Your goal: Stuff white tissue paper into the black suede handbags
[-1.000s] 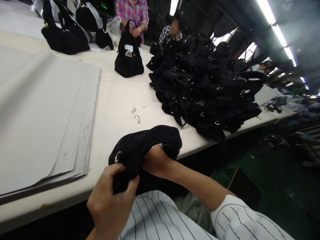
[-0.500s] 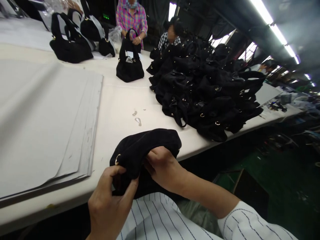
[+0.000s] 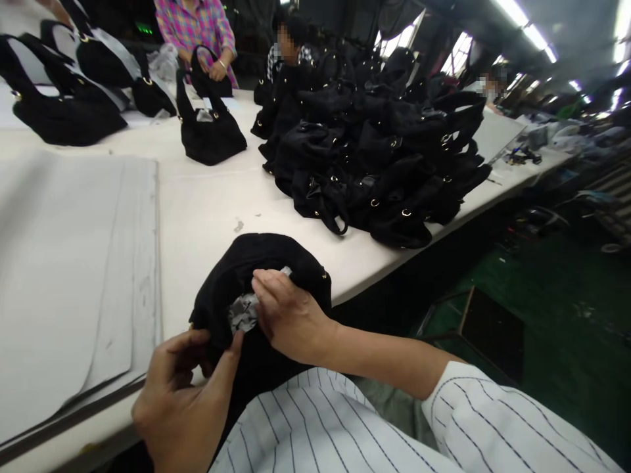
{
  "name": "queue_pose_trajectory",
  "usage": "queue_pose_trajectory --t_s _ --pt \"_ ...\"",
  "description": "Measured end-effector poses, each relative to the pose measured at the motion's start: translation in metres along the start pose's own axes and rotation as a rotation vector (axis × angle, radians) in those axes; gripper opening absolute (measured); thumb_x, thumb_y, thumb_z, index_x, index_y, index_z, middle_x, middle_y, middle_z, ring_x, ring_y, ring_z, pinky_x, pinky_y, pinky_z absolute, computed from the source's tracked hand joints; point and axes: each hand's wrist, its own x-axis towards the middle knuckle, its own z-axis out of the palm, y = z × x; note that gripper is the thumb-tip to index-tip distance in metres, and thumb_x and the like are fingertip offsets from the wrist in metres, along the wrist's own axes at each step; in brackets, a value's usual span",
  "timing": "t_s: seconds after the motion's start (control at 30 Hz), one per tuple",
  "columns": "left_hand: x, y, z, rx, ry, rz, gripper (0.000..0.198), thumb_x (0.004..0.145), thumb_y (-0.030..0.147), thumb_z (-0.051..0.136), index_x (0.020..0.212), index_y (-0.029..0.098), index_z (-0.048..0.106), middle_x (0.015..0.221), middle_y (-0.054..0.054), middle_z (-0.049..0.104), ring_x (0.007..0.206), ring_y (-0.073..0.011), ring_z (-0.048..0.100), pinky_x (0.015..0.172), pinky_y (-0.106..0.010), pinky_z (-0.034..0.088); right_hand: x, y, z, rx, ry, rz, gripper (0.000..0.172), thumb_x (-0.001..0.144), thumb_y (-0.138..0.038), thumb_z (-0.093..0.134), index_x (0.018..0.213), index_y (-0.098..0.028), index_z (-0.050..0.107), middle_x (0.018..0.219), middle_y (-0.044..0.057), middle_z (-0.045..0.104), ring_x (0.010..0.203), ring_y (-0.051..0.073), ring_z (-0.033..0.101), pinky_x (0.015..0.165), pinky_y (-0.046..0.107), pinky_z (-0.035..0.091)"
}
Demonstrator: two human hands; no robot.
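Observation:
A black handbag point(image 3: 266, 248) with small gold rings lies at the table's front edge, close to my body, its opening facing me. Crumpled grey material point(image 3: 244, 314) shows inside it. My left hand point(image 3: 185, 387) pinches the bag's near left edge between thumb and fingers. At the opening, my right hand point(image 3: 286, 315) has its fingers curled together around the bag's mouth. A pale scrap peeks out beyond those fingertips; whether they grip the rim or the grey material is partly hidden.
A big pile of black handbags point(image 3: 365, 151) covers the table's right side. Large grey sheets point(image 3: 73, 276) lie stacked at left. Finished-looking bags point(image 3: 211, 135) stand farther back, where a person in a plaid shirt point(image 3: 197, 29) handles one. A dark stool point(image 3: 493, 335) stands on the floor at right.
My right hand has come up out of the bag's inside to its mouth. The bag has turned, so its opening and grey contents now show. The view has swung right.

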Motion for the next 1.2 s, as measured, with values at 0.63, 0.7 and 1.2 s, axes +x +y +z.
queue_pose_trajectory --t_s 0.63,0.7,1.2 --pt "-0.020 -0.012 0.024 0.176 0.208 0.572 0.027 0.075 0.020 0.077 0.091 0.019 0.056 0.079 0.000 0.063 0.067 -0.0134 0.062 0.060 -0.024 0.047 0.030 0.019 0.003 1.065 -0.365 0.458 0.009 0.079 -0.015 0.053 0.070 -0.017 0.056 0.077 0.005 0.061 0.080 0.021 0.059 0.076 0.034 0.047" --pt "-0.020 -0.014 0.027 0.129 0.225 0.623 0.027 0.075 0.015 0.076 0.092 0.018 0.055 0.081 -0.001 0.064 0.071 -0.0134 0.064 0.062 -0.023 0.047 0.022 0.011 0.004 1.177 -0.327 0.534 0.017 0.083 -0.020 0.046 0.067 -0.018 0.052 0.072 0.003 0.058 0.077 0.019 0.060 0.074 0.033 0.049" --pt "-0.022 -0.021 0.026 0.052 0.272 0.610 0.028 0.075 0.011 0.076 0.094 0.017 0.056 0.085 -0.004 0.066 0.077 -0.0145 0.067 0.069 -0.023 0.053 0.035 -0.029 0.002 1.897 0.103 1.008 0.016 0.070 -0.011 0.062 0.084 -0.020 0.062 0.077 0.000 0.066 0.078 0.017 0.066 0.078 0.027 0.056"
